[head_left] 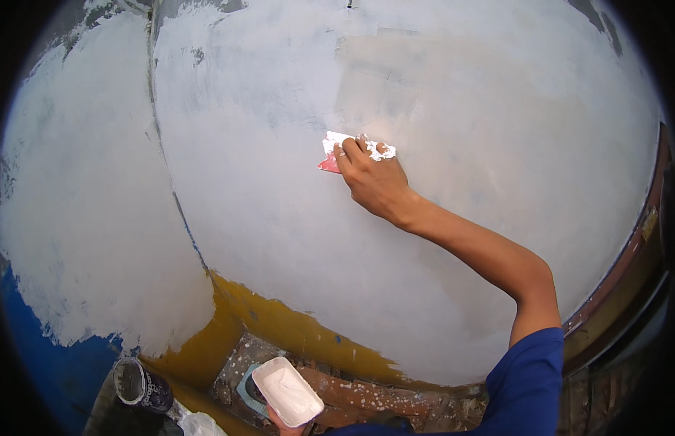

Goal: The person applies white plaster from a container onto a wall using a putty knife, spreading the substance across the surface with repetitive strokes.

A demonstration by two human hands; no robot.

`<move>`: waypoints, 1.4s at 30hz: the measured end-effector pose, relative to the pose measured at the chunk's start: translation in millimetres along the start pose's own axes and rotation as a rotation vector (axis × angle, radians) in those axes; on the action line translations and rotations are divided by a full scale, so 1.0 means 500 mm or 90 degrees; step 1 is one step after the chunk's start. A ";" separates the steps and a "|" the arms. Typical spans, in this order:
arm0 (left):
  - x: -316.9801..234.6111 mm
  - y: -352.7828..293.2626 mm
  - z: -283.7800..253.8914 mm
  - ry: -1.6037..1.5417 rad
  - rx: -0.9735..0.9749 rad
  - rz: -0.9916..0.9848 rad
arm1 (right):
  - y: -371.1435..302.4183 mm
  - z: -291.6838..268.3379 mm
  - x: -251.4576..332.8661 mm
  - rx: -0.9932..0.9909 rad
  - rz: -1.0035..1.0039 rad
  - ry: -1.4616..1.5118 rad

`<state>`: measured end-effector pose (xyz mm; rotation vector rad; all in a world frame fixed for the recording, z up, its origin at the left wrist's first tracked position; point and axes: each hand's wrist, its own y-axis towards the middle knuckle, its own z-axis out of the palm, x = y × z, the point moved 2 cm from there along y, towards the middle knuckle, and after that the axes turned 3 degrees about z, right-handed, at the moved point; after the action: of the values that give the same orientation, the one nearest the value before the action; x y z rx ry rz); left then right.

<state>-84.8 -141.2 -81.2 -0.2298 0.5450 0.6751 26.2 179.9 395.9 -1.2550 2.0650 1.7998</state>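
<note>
Against the white-coated wall [257, 160], my right hand [375, 178] is closed around a red putty spreader [330, 165]. Thick white putty [339, 139] covers the upper part of the spreader and smears my fingers. At the bottom of the view, my left hand [285, 426] grips the lower edge of a rectangular tub [313, 413]. Smooth white putty [283, 386] lies in that tub. Most of the left hand is hidden under the tub.
A dark bucket [161, 394] stands at lower left beside a crumpled clear plastic bag [201, 424]. Left of the corner seam, another wall [83, 189] has a ragged white coat over blue paint [32, 349]. A yellow band [279, 317] runs low on the wall above a paint-spattered ledge [366, 396].
</note>
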 end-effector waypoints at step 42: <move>0.011 0.017 0.027 -0.025 0.002 -0.057 | 0.106 -0.064 -0.231 -0.065 0.059 -0.214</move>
<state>-81.2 -126.7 -73.0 -0.2354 0.4955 0.5910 79.5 206.1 512.6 -0.8165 1.8921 2.0163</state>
